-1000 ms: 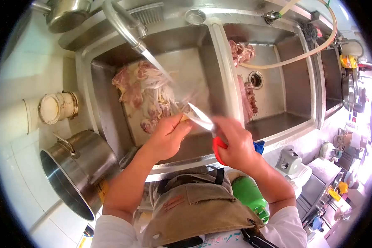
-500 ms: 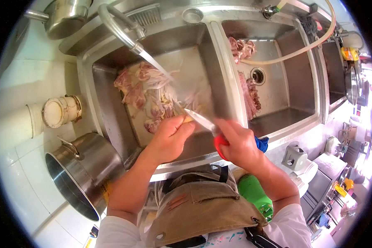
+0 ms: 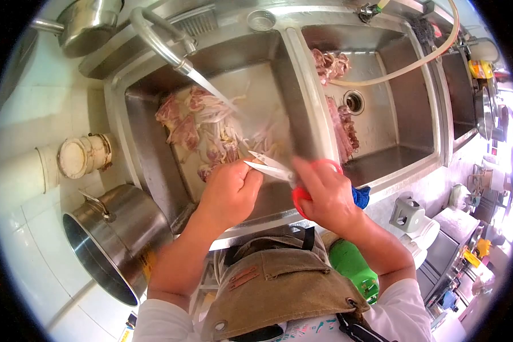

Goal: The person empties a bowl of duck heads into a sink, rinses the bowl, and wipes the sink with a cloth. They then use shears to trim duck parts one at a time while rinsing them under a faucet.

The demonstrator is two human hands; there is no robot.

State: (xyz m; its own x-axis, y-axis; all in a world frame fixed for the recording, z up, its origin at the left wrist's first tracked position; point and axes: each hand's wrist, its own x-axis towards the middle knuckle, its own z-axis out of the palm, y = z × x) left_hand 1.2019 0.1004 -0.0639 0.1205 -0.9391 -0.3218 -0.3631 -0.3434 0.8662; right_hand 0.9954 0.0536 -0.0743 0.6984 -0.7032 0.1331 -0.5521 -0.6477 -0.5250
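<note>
Head view: a double steel sink (image 3: 251, 228), with the tap (image 3: 159, 40) running onto raw meat pieces (image 3: 199, 125) in the left basin. Over the near edge, the left hand (image 3: 228, 191) curls its fingers tight round a meat scrap, mostly hidden. The right hand (image 3: 325, 194), fingers through red loops, grips the scissors (image 3: 276, 171). The blades were closed half a second ago and are now parted, so trimming appears to be mid-cut.
</note>
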